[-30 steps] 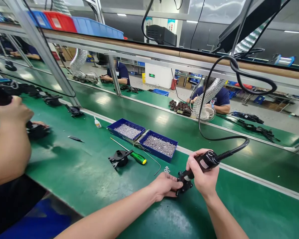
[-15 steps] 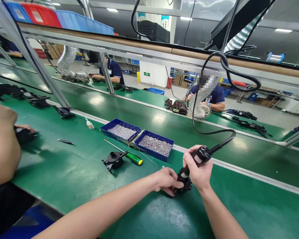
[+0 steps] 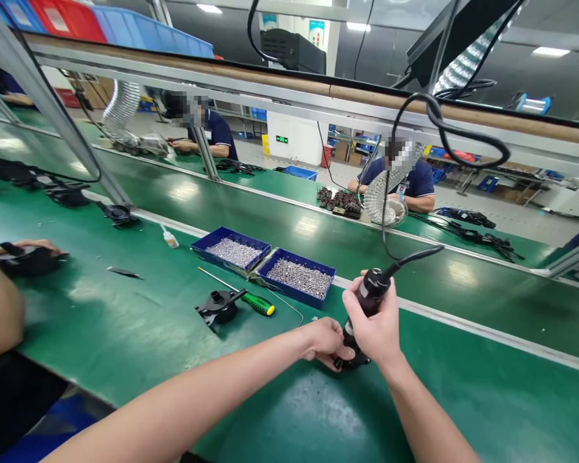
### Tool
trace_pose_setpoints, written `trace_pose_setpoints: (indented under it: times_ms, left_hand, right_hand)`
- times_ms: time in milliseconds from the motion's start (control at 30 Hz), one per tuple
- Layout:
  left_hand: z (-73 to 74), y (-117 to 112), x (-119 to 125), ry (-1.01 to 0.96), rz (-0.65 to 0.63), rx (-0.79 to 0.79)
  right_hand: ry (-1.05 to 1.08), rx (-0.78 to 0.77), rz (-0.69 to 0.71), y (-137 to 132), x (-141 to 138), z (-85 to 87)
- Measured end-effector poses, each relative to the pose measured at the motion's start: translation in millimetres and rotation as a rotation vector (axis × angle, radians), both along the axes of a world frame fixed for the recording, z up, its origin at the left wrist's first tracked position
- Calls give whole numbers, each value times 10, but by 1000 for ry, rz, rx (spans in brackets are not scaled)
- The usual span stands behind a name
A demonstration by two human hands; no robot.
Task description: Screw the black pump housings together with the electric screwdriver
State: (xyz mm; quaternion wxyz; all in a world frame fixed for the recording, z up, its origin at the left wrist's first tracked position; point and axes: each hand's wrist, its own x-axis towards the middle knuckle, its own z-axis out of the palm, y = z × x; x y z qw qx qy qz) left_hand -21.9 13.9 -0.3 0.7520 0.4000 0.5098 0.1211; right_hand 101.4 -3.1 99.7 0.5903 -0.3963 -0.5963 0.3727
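A: Far left, what is showing?
B: A co-worker's hand [image 3: 29, 256] is resting on a dark piece at the bench [image 3: 125, 334] edge. A bottle [image 3: 170, 239] is lying further in.

A: Middle of the bench?
B: A spare part [image 3: 219, 307] is sitting just beside a screwdriver [image 3: 255, 302]. Behind them two trays [image 3: 217, 260] of screws are touching side by side.

A: And the hands?
B: The left hand [image 3: 325, 341] is curling closed around the part [image 3: 352, 361] and pinning it to the bench, in front of the right-hand tray. The right hand [image 3: 374, 328] is wrapping tight round the driver [image 3: 369, 294], which is standing near upright, tip down on the part. The two hands are touching.

A: Anything right of that?
B: The driver's cable [image 3: 415, 254] is running up and away to the right.
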Motion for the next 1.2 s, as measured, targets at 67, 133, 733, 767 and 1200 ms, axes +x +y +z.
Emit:
trace_pose_setpoints:
  times_ms: [67, 133, 733, 767, 1200]
  left_hand:
    - [-1, 12, -23, -4, -45, 34]
    - [18, 23, -38, 2, -81, 49]
    - [114, -13, 111, 44, 53, -42]
    - [103, -10, 104, 39, 48, -39]
    - [-62, 75, 52, -13, -58, -56]
  right_hand:
    - [80, 3, 369, 55, 63, -28]
    - [122, -8, 582, 100, 111, -60]
    - [472, 19, 318, 157, 54, -231]
    - [455, 40, 300, 150, 38, -246]
    - [188, 44, -7, 72, 8, -111]
